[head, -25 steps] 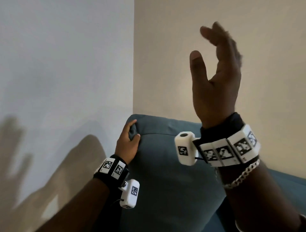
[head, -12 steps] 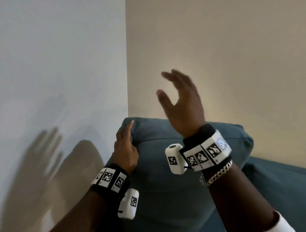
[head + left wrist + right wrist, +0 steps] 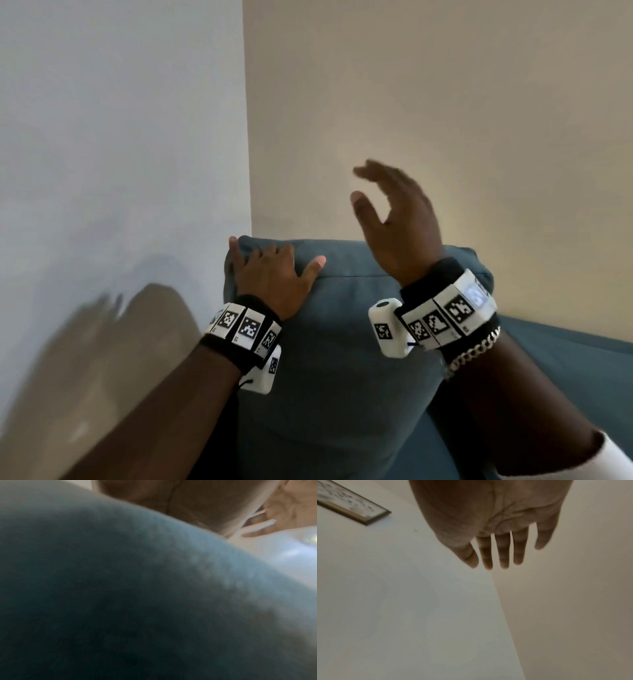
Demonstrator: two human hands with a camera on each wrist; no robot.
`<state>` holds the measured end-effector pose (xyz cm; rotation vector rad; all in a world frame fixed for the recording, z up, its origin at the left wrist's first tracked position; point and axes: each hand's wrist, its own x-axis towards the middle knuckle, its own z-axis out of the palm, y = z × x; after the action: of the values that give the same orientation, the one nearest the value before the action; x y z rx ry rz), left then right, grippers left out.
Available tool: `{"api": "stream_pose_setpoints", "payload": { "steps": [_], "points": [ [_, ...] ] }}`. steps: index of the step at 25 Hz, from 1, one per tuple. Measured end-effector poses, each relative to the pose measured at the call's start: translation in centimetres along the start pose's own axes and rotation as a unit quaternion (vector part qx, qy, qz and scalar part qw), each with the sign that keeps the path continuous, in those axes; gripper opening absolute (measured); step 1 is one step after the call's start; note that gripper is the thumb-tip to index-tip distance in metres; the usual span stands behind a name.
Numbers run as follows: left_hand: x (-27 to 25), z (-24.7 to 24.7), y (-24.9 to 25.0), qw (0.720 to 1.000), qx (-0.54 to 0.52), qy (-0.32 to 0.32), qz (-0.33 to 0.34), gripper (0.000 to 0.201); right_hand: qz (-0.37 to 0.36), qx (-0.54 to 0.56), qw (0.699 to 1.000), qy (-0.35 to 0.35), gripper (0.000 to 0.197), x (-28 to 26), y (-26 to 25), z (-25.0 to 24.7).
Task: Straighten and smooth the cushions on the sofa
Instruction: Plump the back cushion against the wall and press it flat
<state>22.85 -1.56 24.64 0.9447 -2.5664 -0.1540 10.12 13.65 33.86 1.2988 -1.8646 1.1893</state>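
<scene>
While the blue cushion (image 3: 342, 342) stands upright in the corner where the grey wall (image 3: 120, 137) meets the beige wall (image 3: 462, 120), nothing lies between your hands and its top edge. Beside the cushion, on its right, the blue sofa (image 3: 565, 370) runs along the beige wall. High on the grey wall, well above the cushion, the right wrist view catches the corner of a framed picture (image 3: 351, 505). A shadow of an arm and spread fingers falls on the grey wall to the left of the cushion.

There are no containers here.

Your left hand (image 3: 270, 274) lies flat on the cushion's upper left corner, fingers straight and spread, thumb (image 3: 315, 265) stretched along the top seam; it presses and grips nothing. In the left wrist view the cushion's fabric fills nearly the whole picture, blurred and very close. Your right hand (image 3: 397, 226) hangs in the air above the cushion's top edge, apart from it, with fingers (image 3: 503, 550) extended and slightly parted and nothing in it.

Half a second ago your left hand was pinching that same corner with curled fingers; it has since flattened out onto the fabric. Your right hand was raised much higher a second ago and has come down toward the cushion's top.
</scene>
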Motion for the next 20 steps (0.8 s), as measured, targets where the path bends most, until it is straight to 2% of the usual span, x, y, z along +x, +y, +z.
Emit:
{"api": "stream_pose_setpoints", "payload": {
  "steps": [1, 2, 3, 4, 5, 6, 7, 8, 9, 10, 11, 12, 13, 14, 15, 16, 17, 18, 19, 20],
  "points": [
    [0.1, 0.1, 0.3, 1.0, 0.017, 0.006, -0.003, 0.061, 0.003, 0.014, 0.996, 0.086, 0.042, -0.5, -0.1, -0.2],
    [0.1, 0.4, 0.6, 1.0, 0.013, 0.009, 0.0, 0.061, 0.006, -0.009, 0.995, 0.102, 0.047, -1.9, 0.4, 0.1],
    [-0.1, 0.8, 0.6, 1.0, 0.005, 0.01, 0.005, 0.058, 0.015, -0.083, 0.996, 0.015, 0.053, -3.9, 1.2, 1.2],
    [-0.7, 1.2, 0.6, 1.0, 0.001, 0.005, 0.011, 0.057, 0.012, -0.198, 0.969, -0.146, 0.055, -6.4, 2.5, 3.0],
    [-1.0, 1.6, 0.5, 1.0, 0.015, -0.006, 0.019, 0.058, 0.013, -0.277, 0.914, -0.296, 0.053, -8.3, 3.9, 4.5],
    [-1.5, 2.1, 0.5, 0.999, 0.035, -0.02, 0.027, 0.059, 0.0, -0.309, 0.875, -0.374, 0.049, -8.9, 4.7, 4.8],
    [-1.3, 2.5, 0.4, 0.998, 0.046, -0.027, 0.031, 0.058, 0.0, -0.278, 0.887, -0.369, 0.044, -7.6, 4.7, 4.0],
    [-1.4, 2.8, 0.3, 0.999, 0.039, -0.028, 0.025, 0.054, 0.016, -0.204, 0.924, -0.322, 0.041, -5.6, 4.5, 2.7],
    [-1.4, 2.8, 0.4, 0.999, 0.021, -0.023, 0.016, 0.049, 0.029, -0.123, 0.961, -0.246, 0.04, -3.1, 4.0, 0.9],
    [-1.2, 2.7, 0.4, 1.0, 0.0, -0.009, 0.007, 0.045, 0.004, -0.08, 0.988, -0.132, 0.04, -0.9, 3.2, -1.3],
    [-1.0, 2.6, 0.5, 1.0, -0.015, 0.009, 0.0, 0.047, -0.025, -0.037, 0.999, -0.009, 0.04, 0.6, 2.5, -3.5],
    [-1.0, 2.6, 0.6, 1.0, -0.017, 0.024, -0.002, 0.053, -0.053, 0.007, 0.993, 0.104, 0.041, 0.9, 2.4, -4.8],
    [-1.0, 2.6, 0.6, 0.999, -0.01, 0.033, 0.002, 0.058, -0.05, 0.019, 0.983, 0.175, 0.042, 0.1, 2.5, -4.8],
    [-0.9, 2.7, 0.7, 0.999, -0.007, 0.033, 0.003, 0.06, -0.039, -0.011, 0.984, 0.171, 0.046, -1.7, 3.0, -3.9],
    [-0.9, 3.2, 0.7, 1.0, -0.015, 0.027, 0.002, 0.058, -0.008, -0.09, 0.995, 0.045, 0.052, -4.5, 3.5, -2.2],
    [-1.0, 3.7, 0.6, 1.0, -0.026, 0.013, 0.0, 0.055, 0.004, -0.221, 0.961, -0.169, 0.06, -7.8, 4.8, 0.3],
    [-1.3, 4.2, 0.6, 1.0, -0.028, -0.005, -0.001, 0.055, 0.005, -0.289, 0.902, -0.322, 0.066, -10.3, 6.4, 1.8],
    [-1.6, 4.8, 0.7, 1.0, -0.02, -0.016, 0.003, 0.059, -0.009, -0.309, 0.871, -0.382, 0.064, -10.7, 7.3, 2.1],
    [-1.5, 5.1, 0.8, 1.0, -0.012, -0.011, 0.005, 0.065, 0.005, -0.29, 0.882, -0.371, 0.054, -9.1, 7.3, 1.1],
    [-1.8, 5.3, 0.7, 1.0, -0.011, 0.001, 0.003, 0.069, 0.038, -0.224, 0.921, -0.317, 0.043, -6.9, 7.1, -0.4]
  ]
}}
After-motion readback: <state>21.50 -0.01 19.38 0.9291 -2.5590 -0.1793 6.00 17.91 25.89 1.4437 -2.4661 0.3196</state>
